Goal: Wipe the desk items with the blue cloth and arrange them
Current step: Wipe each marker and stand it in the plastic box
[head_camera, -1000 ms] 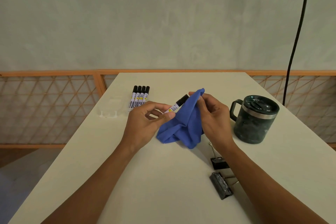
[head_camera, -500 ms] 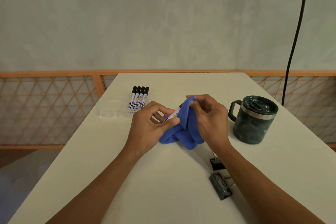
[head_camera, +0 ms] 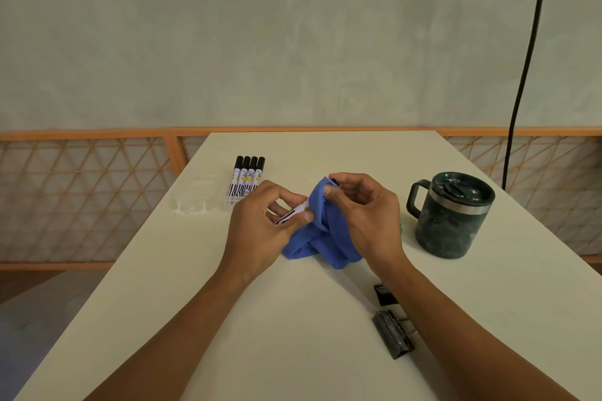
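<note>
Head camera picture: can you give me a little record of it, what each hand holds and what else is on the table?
Left hand: pinches a marker by its barrel
Right hand: holds the blue cloth over the marker's cap end
Lined up: four markers, side by side
Also on the table: lidded dark mug, binder clips, clear tray

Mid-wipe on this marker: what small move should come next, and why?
Probably slide the cloth along the marker toward the left hand. The right hand pinches it over the cap end only, while the striped barrel near the left hand shows bare.
</note>
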